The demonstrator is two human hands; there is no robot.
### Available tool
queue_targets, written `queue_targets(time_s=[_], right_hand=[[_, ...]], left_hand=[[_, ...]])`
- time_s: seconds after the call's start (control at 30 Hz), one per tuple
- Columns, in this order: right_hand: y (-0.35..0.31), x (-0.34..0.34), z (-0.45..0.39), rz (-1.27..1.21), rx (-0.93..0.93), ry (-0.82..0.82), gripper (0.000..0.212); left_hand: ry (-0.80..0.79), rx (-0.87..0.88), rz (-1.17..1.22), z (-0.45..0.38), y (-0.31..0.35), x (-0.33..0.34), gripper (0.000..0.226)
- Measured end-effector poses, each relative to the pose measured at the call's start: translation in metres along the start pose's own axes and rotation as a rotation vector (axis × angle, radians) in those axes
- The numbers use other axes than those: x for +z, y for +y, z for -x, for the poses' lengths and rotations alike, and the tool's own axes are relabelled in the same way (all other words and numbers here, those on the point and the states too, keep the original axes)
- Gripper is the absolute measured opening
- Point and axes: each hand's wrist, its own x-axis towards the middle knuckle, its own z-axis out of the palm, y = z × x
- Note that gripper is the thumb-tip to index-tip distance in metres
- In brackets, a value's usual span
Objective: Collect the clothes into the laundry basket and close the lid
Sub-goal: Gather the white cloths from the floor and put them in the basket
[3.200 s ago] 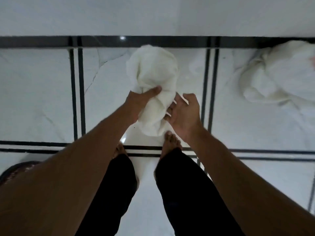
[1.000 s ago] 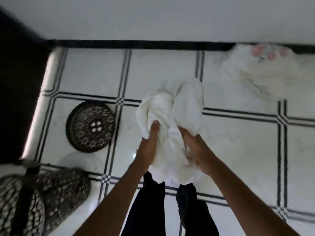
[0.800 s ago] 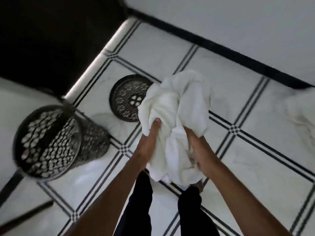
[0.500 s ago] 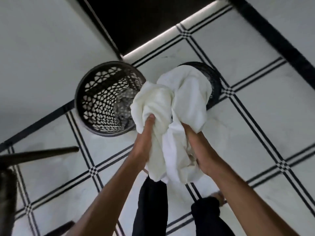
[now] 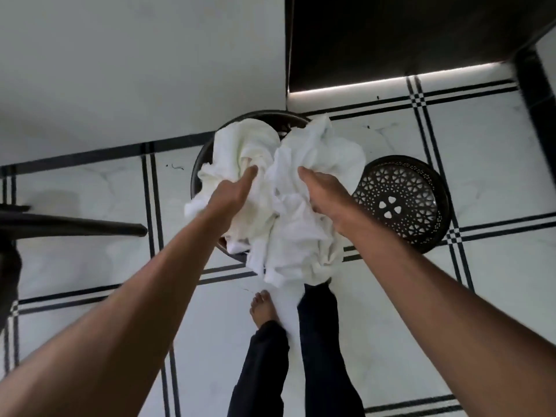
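Clothes, a bundle of white cloth (image 5: 288, 206), sit bunched between my two hands directly over the laundry basket (image 5: 201, 164), hiding nearly all of its mouth; only an arc of dark rim shows at the basket's left and far edges, with a sliver of the near rim under the cloth. Well to the left of the basket a dark furniture leg (image 5: 72, 228) lies across the tiled floor (image 5: 90, 266). My left hand (image 5: 231, 194) is closed into the left half of the bundle, thumb on top and fingers buried in the folds. My right hand (image 5: 323, 194) grips the right half the same way, so both are full of cloth. Part of the bundle hangs past the basket's near rim, toward my feet. Just to the right of the basket the perforated round lid (image 5: 400, 203) lies flat on the floor, its edge partly covered by drooping cloth.

I judge this to be the loading step: the bundle is over the opening but not yet inside. Next I need to push it down and tuck in the overhanging part so nothing straddles the rim. Whether any clothes remain elsewhere I cannot tell from here. After that, the lid calls for a reach to the basket's right.
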Motion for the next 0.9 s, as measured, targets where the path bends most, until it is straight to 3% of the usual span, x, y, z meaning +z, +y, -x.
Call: queue_targets(time_s=[0.07,0.2,0.3,0.37,0.47,0.67,0.9], right_hand=[[0.015,0.009,-0.023,0.253,-0.022,-0.09,0.069],[0.066,0.031,-0.045,0.897,-0.07,-0.336,0.086],[0.093,0.035,-0.05,1.06,-0.054,-0.478,0.067],[0.095,0.032,-0.054,1.024,-0.028,-0.513,0.052],[0.088,0.031,-0.055,0.925,-0.124,-0.391,0.014],[0.064,0.017,-0.054,0.544,-0.146,0.032,0.013],[0.074,-0.002,-0.035,0.415,-0.17,0.453,0.011]], left_hand=[[-0.002,0.044,-0.39,-0.025,-0.026,0.002,0.08],[-0.161,0.169,-0.794,-0.045,-0.074,0.015,0.071],[-0.27,0.165,-0.904,-0.05,-0.097,0.027,0.06],[-0.235,0.159,-0.813,-0.053,-0.098,0.034,0.036],[-0.122,0.186,-0.612,-0.052,-0.094,0.042,0.02],[-0.059,0.272,-0.355,-0.053,-0.068,0.036,0.013],[-0.057,0.32,-0.42,-0.053,-0.051,0.019,0.014]])
